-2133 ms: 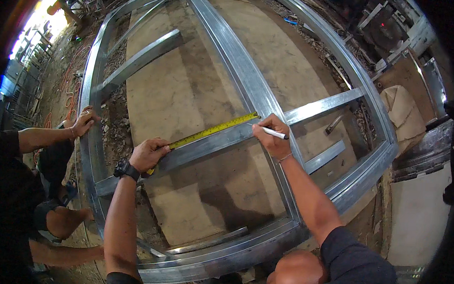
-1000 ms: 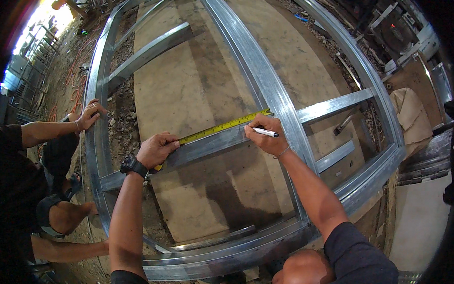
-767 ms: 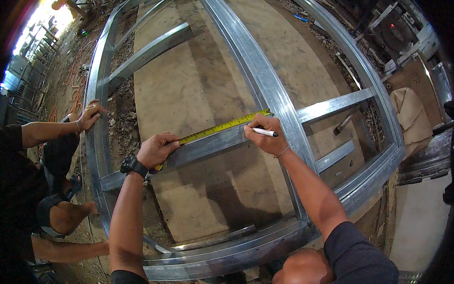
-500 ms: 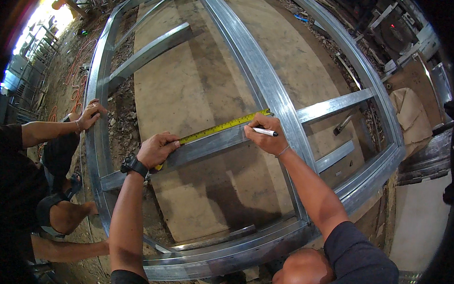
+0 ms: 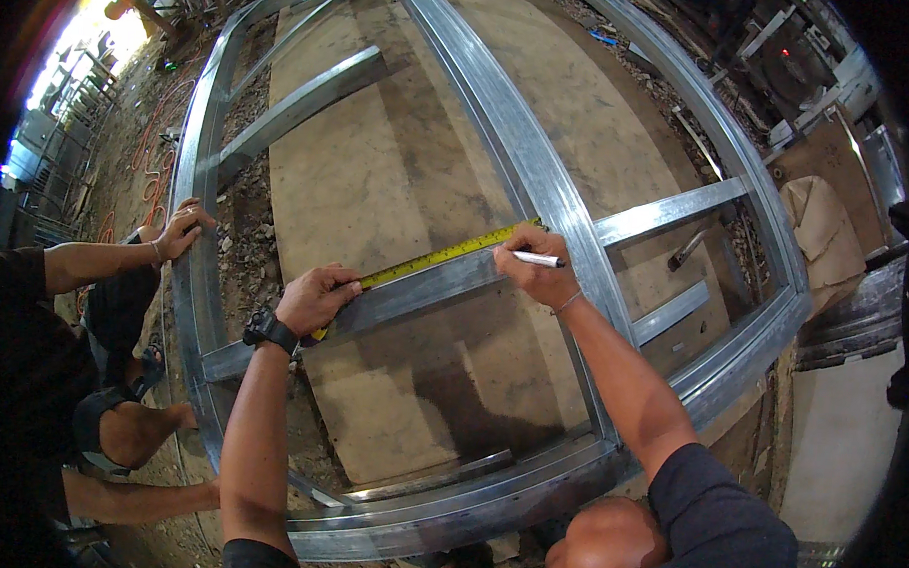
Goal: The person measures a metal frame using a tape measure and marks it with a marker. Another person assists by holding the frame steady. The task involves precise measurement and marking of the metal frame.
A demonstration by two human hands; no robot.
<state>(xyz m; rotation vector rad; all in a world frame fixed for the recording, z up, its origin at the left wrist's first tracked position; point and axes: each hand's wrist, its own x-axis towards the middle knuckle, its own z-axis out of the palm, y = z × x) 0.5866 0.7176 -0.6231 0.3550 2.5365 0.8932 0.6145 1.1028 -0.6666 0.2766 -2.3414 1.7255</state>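
A yellow tape measure (image 5: 440,254) is stretched along the top of a grey metal crossbar (image 5: 414,296). My left hand (image 5: 316,297), with a black watch at the wrist, is closed around the tape's case, most of which it hides. At the other end of the blade, beside the long middle beam (image 5: 539,147), my right hand (image 5: 535,275) pinches a white marker pen (image 5: 538,259). The pen lies almost level, its writing tip hidden by the fingers. Those same fingers rest against the crossbar and the tape's end.
The welded metal frame (image 5: 188,165) surrounds brown boards (image 5: 338,190) on the ground. On the left, another person's hand (image 5: 182,229) rests on the frame's side rail. Orange cable (image 5: 155,188) lies beyond. A short bar (image 5: 300,108) juts inward; brown sheeting (image 5: 822,222) lies right.
My right hand has shifted slightly, and the marker pen has moved a little to the right and up. The left hand and the tape stay in place.
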